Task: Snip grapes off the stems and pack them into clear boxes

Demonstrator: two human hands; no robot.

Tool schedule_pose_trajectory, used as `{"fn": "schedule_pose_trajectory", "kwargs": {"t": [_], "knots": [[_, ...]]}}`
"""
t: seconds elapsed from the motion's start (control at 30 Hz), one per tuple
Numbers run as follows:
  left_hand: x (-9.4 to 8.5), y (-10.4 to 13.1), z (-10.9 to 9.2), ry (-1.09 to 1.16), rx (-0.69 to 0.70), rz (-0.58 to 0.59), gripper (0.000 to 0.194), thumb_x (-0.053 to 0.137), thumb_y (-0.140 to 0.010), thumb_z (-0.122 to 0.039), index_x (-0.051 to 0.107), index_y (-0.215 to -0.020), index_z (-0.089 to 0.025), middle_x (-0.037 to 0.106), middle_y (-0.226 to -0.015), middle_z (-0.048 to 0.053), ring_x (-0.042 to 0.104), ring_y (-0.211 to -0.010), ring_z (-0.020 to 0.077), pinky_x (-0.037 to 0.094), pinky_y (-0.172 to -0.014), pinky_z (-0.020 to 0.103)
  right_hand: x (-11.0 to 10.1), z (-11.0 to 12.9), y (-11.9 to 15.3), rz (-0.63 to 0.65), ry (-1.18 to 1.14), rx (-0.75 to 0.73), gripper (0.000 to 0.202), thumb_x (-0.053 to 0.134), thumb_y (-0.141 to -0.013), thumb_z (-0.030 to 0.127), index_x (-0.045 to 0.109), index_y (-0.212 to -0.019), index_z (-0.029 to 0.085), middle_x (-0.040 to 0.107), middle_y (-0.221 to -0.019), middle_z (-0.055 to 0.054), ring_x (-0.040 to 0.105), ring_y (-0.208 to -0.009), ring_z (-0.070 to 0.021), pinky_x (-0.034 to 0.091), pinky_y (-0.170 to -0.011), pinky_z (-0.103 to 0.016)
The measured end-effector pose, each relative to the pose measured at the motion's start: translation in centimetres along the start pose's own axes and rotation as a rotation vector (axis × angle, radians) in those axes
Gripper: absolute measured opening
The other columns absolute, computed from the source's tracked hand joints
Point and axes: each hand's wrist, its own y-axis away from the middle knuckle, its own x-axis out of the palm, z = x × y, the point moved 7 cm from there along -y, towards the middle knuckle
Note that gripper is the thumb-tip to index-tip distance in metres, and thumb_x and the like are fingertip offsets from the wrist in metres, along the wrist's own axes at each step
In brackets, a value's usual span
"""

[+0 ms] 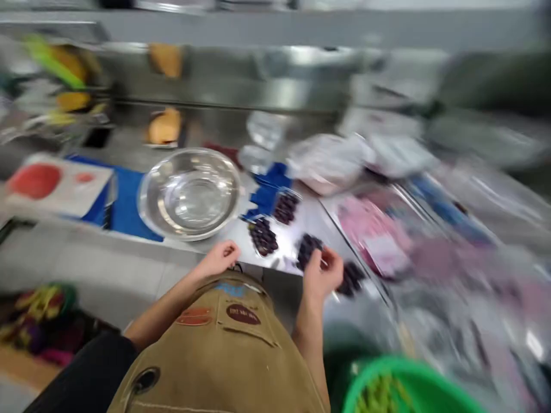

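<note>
My right hand (322, 274) is at the counter's front edge, its fingers curled against a pack of dark grapes (308, 250). Something dark shows between thumb and fingers, but blur keeps me from making it out. Just right of that hand lies another dark bunch of grapes (350, 279). Two clear packs of grapes, one nearer (263, 236) and one farther back (286, 207), sit to its left. My left hand (224, 256) hovers before the counter edge with curled fingers and nothing visible in it. Beyond it stands a wide steel bowl (189, 194).
Left of the bowl, a cutting board (92, 192) with red pieces lies on a blue cloth (129, 198). Plastic bags (327, 158) and a pink package (374, 229) crowd the right side. A green basket (365, 378) stands low at my right.
</note>
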Motion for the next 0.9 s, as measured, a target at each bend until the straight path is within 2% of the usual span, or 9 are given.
{"fn": "schedule_pose_trajectory", "kwargs": {"t": [0.1,0.2,0.3,0.4,0.53,0.63,0.73,0.83,0.9], "knots": [[-4.2,3.0,-1.3,0.127,0.095,-0.178,0.044,0.068,-0.094,-0.060,0.060,-0.079,-0.020,0.063,-0.073,0.000,0.063,-0.069,0.0150,0.050,-0.071,0.028,8.3,5.2,1.1,0.252,-0.136,-0.141,0.047,0.077,-0.086,0.059,0.073,-0.106,0.017,0.071,-0.091,-0.008,0.067,-0.081,-0.0224,0.061,-0.081,-0.041],[-10.8,8.0,0.0,0.236,0.139,-0.458,0.043,0.065,-0.098,-0.056,0.061,-0.077,-0.019,0.065,-0.075,0.002,0.063,-0.074,0.0158,0.051,-0.075,0.029,16.4,11.7,7.4,0.578,-0.258,-0.275,0.042,0.083,-0.086,0.060,0.073,-0.093,0.020,0.073,-0.088,-0.007,0.068,-0.079,-0.0212,0.060,-0.079,-0.038],[-17.8,14.7,4.0,0.375,0.185,-0.809,0.046,0.067,-0.097,-0.060,0.061,-0.076,-0.020,0.065,-0.074,0.002,0.062,-0.073,0.0160,0.052,-0.075,0.029,22.7,17.3,17.3,0.959,-0.359,-0.357,0.040,0.087,-0.085,0.057,0.074,-0.088,0.020,0.075,-0.086,-0.007,0.071,-0.081,-0.0214,0.062,-0.081,-0.037],[-24.4,21.5,9.4,0.550,0.212,-1.136,0.052,0.070,-0.093,-0.069,0.062,-0.077,-0.021,0.063,-0.070,0.001,0.061,-0.069,0.0161,0.052,-0.071,0.030,28.0,21.3,29.0,1.360,-0.376,-0.437,0.034,0.088,-0.086,0.053,0.077,-0.085,0.021,0.078,-0.085,-0.008,0.075,-0.079,-0.0229,0.064,-0.079,-0.037],[-33.2,30.9,15.3,0.698,0.240,-1.458,0.058,0.073,-0.085,-0.077,0.062,-0.074,-0.021,0.061,-0.067,0.002,0.059,-0.065,0.0165,0.052,-0.067,0.031,34.2,25.8,45.4,1.786,-0.335,-0.519,0.025,0.088,-0.083,0.048,0.081,-0.081,0.025,0.081,-0.085,-0.008,0.078,-0.079,-0.0261,0.068,-0.077,-0.039],[-39.9,38.1,17.6,0.707,0.244,-1.591,0.056,0.076,-0.085,-0.075,0.062,-0.073,-0.021,0.062,-0.069,0.002,0.060,-0.066,0.0167,0.054,-0.068,0.031,37.7,29.8,57.0,1.963,-0.321,-0.539,0.022,0.088,-0.081,0.046,0.082,-0.079,0.025,0.081,-0.082,-0.008,0.078,-0.077,-0.0264,0.068,-0.076,-0.040],[-46.5,44.6,19.1,0.717,0.216,-1.692,0.056,0.078,-0.084,-0.074,0.064,-0.077,-0.021,0.063,-0.071,0.002,0.060,-0.066,0.0163,0.054,-0.067,0.031,40.2,34.5,67.1,2.092,-0.343,-0.562,0.019,0.086,-0.082,0.044,0.082,-0.078,0.025,0.080,-0.082,-0.007,0.077,-0.077,-0.0253,0.067,-0.076,-0.038],[-53.3,49.3,21.0,0.710,0.193,-1.760,0.055,0.079,-0.084,-0.073,0.064,-0.078,-0.020,0.064,-0.072,0.002,0.061,-0.067,0.0159,0.053,-0.068,0.030,42.8,38.7,75.3,2.218,-0.394,-0.604,0.016,0.085,-0.085,0.040,0.083,-0.079,0.025,0.080,-0.084,-0.007,0.076,-0.079,-0.0238,0.064,-0.077,-0.036],[-58.0,50.9,22.8,0.699,0.176,-1.793,0.055,0.079,-0.085,-0.073,0.064,-0.078,-0.020,0.064,-0.072,0.001,0.061,-0.067,0.0157,0.053,-0.068,0.030,45.8,40.5,79.8,2.265,-0.404,-0.601,0.016,0.084,-0.086,0.039,0.083,-0.080,0.025,0.080,-0.085,-0.007,0.075,-0.078,-0.0224,0.062,-0.075,-0.034]]}}
